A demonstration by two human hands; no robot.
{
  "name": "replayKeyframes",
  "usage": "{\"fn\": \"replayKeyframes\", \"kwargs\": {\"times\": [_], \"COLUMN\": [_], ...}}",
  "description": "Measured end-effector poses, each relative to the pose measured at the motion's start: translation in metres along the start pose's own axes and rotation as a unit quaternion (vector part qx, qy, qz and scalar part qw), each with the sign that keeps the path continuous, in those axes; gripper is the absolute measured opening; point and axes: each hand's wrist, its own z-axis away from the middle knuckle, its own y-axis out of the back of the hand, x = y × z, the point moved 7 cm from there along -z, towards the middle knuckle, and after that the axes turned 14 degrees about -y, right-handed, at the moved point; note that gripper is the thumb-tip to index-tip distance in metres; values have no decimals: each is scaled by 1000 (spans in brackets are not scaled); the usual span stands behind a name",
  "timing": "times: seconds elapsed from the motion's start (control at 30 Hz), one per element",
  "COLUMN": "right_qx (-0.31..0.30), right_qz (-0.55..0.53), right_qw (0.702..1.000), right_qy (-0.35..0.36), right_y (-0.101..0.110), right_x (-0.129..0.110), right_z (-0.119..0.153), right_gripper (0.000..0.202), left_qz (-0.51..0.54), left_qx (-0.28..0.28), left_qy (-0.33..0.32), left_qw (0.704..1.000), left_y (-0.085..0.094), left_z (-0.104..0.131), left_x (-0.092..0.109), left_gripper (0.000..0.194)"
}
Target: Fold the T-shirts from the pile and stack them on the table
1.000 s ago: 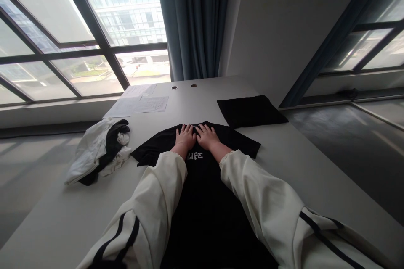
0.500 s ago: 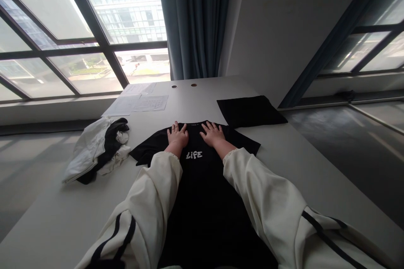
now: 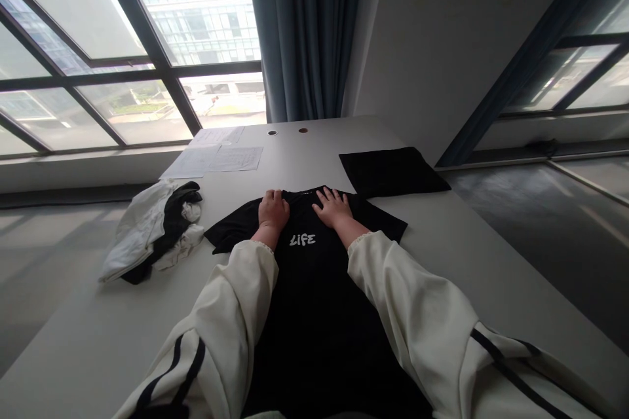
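A black T-shirt with white lettering on its chest lies spread on the white table, its collar at the far end and its short sleeves out to both sides. My left hand is closed at the shoulder left of the collar, fingers curled over the fabric there. On the other side of the collar, my right hand rests flat on the shirt with its fingers spread. The shirt's lower end runs toward me between my forearms and out of view.
A folded black cloth lies at the table's far right. Crumpled white and black clothes sit at the left edge. Paper sheets lie at the far left, near two round holes in the white table. Windows and a blue curtain stand beyond.
My left hand has gone from lying flat with spread fingers to curled on the shirt's shoulder, shifting slightly left. My right hand stays flat in nearly the same place.
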Motion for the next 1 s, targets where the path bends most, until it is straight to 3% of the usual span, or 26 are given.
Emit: {"fn": "replayKeyframes", "kwargs": {"times": [0.2, 0.33, 0.5, 0.63, 0.73, 0.87, 1.0], "right_qx": [12, 39, 66, 91, 43, 11, 22], "right_qz": [-10, -31, -52, -48, -44, -17, 26], "right_qw": [1000, 999, 996, 992, 993, 995, 993], "right_qy": [14, 13, -30, -69, -97, -98, -117], "right_y": [1, 6, 13, 15, 8, 4, 5], "right_x": [0, 1, 11, 43, 80, 121, 144], "right_z": [2, 3, 16, 39, 51, 55, 52], "right_gripper": [72, 68, 69, 66, 70, 75, 73], "left_qz": [8, 26, -3, 1, 5, 6, 11], "left_qx": [-55, -141, -141, -144, -147, -149, -160], "left_qy": [-23, -34, 78, 90, 87, 86, 53], "left_qw": [998, 989, 987, 985, 985, 985, 986], "left_y": [-8, -18, -15, -15, -15, -15, -14], "left_z": [2, 6, 13, 13, 12, 12, 14], "left_x": [-11, -25, -47, -45, -44, -45, -42], "left_gripper": [51, 64, 69, 69, 70, 71, 71]}}
